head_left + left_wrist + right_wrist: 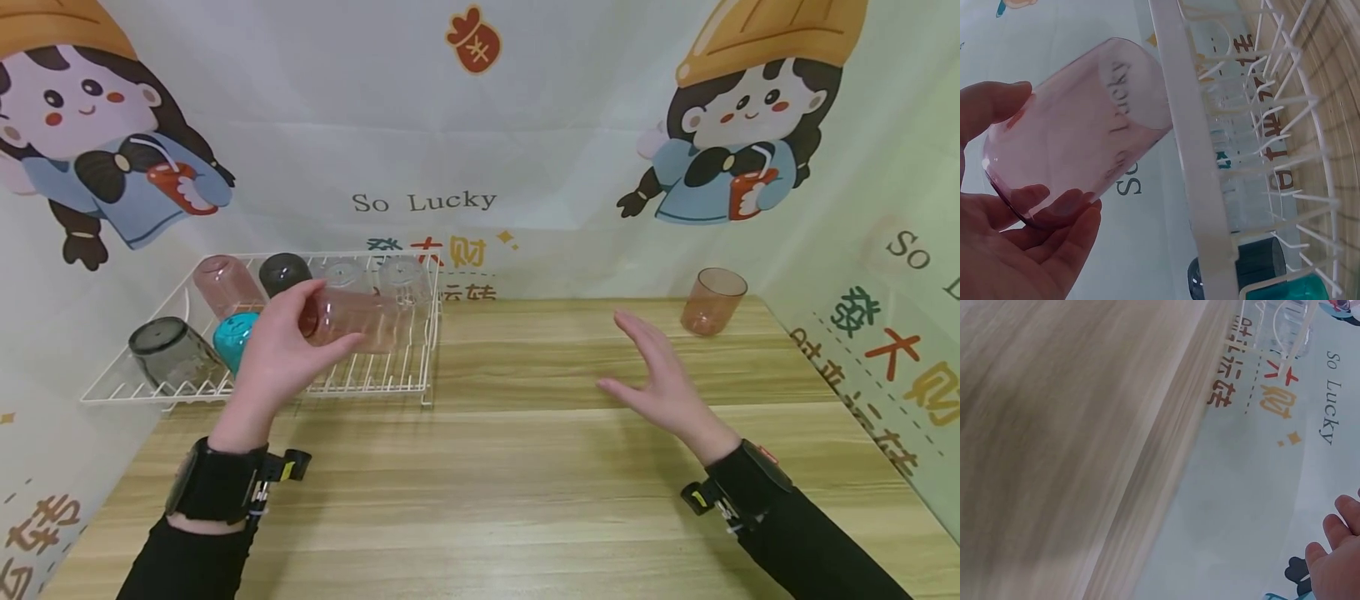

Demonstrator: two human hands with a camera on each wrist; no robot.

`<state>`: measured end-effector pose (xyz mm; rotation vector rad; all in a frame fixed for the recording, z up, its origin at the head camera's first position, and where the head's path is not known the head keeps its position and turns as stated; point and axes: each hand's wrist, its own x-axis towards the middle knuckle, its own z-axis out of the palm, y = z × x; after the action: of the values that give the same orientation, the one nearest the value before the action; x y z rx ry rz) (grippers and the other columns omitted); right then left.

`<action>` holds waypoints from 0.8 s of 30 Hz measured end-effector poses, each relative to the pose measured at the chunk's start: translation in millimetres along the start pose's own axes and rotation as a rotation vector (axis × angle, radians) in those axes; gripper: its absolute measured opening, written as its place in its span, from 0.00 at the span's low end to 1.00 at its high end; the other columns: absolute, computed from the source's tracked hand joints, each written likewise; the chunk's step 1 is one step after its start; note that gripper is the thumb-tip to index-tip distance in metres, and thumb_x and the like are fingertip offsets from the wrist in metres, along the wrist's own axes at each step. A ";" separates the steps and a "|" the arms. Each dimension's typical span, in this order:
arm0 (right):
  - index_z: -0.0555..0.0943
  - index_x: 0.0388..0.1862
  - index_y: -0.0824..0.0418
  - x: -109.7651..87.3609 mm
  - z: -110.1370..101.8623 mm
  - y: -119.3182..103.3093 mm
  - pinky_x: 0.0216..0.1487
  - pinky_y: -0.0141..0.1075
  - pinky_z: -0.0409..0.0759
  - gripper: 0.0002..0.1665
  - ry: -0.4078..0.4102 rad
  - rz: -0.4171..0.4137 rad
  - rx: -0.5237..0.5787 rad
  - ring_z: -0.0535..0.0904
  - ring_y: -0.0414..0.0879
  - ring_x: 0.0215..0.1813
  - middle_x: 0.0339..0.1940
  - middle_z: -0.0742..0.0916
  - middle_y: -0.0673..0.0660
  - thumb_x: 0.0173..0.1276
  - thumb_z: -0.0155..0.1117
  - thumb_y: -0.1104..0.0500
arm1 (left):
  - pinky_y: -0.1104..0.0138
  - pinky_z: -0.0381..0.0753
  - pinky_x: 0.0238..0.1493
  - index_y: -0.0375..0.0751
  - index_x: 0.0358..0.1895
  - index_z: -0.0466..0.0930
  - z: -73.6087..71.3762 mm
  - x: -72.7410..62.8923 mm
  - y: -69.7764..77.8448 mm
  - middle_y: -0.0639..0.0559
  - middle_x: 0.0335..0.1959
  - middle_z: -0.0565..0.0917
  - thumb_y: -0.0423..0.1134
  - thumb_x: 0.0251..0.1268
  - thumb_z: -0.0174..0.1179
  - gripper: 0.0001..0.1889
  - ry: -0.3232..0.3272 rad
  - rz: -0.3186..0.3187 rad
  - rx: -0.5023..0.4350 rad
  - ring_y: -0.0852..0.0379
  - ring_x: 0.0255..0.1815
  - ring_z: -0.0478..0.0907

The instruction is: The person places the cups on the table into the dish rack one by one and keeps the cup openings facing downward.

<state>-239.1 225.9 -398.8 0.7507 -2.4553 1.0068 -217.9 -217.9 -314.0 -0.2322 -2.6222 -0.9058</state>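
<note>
Over the front part of a white wire rack [375,388], my left hand [281,346] grips a clear pink glass [360,321] near its base. The glass lies on its side, with its mouth to the right in the head view. In the left wrist view, the thumb and fingers wrap the lower end of the pink glass [1085,131]. My right hand [663,383] hovers above the wooden table, thumb and fingers spread, touching nothing. In the right wrist view, only some fingers of the right hand [1338,556] show at the edge.
On the rack are a pink glass [228,285], a dark glass [285,272], a teal glass [234,337], a tilted grey glass [176,354] and two clear glasses. An orange-pink glass [712,302] stands upright at the table's [525,467] back right. A printed cloth [555,167] hangs behind.
</note>
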 end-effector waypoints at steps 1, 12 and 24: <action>0.62 0.75 0.70 -0.8 -0.4 0.3 0.73 0.66 0.56 0.51 0.002 -0.001 -0.001 0.61 0.69 0.74 0.74 0.68 0.71 0.55 0.76 0.64 | 0.49 0.77 0.50 0.29 0.72 0.63 -0.9 0.8 -0.8 0.34 0.52 0.76 0.47 0.57 0.73 0.44 -0.003 0.001 0.010 0.40 0.49 0.73; 0.61 0.74 0.73 -7.4 -3.4 9.0 0.72 0.67 0.58 0.51 -0.015 0.044 -0.011 0.61 0.70 0.74 0.74 0.67 0.73 0.55 0.77 0.64 | 0.44 0.78 0.53 0.25 0.71 0.62 -13.6 7.0 -13.1 0.29 0.56 0.77 0.43 0.57 0.72 0.43 -0.076 -0.026 0.082 0.35 0.53 0.75; 0.62 0.75 0.72 -8.9 -4.4 11.2 0.73 0.65 0.58 0.50 -0.046 0.086 -0.035 0.61 0.69 0.74 0.74 0.68 0.72 0.58 0.76 0.61 | 0.43 0.78 0.48 0.23 0.70 0.63 -9.1 11.6 -21.0 0.29 0.51 0.78 0.42 0.54 0.70 0.42 -0.118 -0.058 0.226 0.35 0.49 0.75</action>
<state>-238.3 238.8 -406.3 0.6694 -2.5578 0.9843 -231.7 -239.5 -314.8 -0.1563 -2.8257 -0.6228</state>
